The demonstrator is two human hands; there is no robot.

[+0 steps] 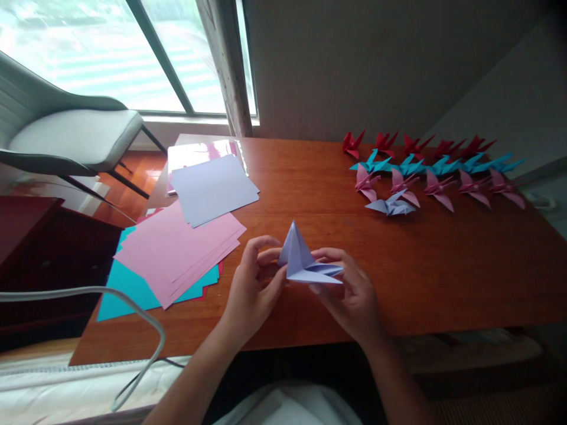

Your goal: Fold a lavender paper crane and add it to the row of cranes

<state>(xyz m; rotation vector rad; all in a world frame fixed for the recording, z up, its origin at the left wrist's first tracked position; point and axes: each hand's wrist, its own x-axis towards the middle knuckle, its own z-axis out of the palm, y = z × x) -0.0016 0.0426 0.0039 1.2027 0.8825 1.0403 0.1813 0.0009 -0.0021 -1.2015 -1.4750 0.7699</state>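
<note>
1. Fold (305,262), lilac paper, is held up right of the pink stack (177,254); your left hand (254,283) pinches its left corner.
2. It looks light, thin and easily crushed: grip creased edges, not the upright point.
3. Further right of the stack, your right hand (349,295) pinches its flat flaps.

Daylight comes in through the window (110,53) at the far left, which is blown out almost to white. It puts a hard glare on the glossy sheet (199,152) and a soft sheen on the wooden table (310,189). The right side and near edge are dim. The lilac folded paper (305,262) is sharp. The picture's corners darken and straight lines bow.
</note>
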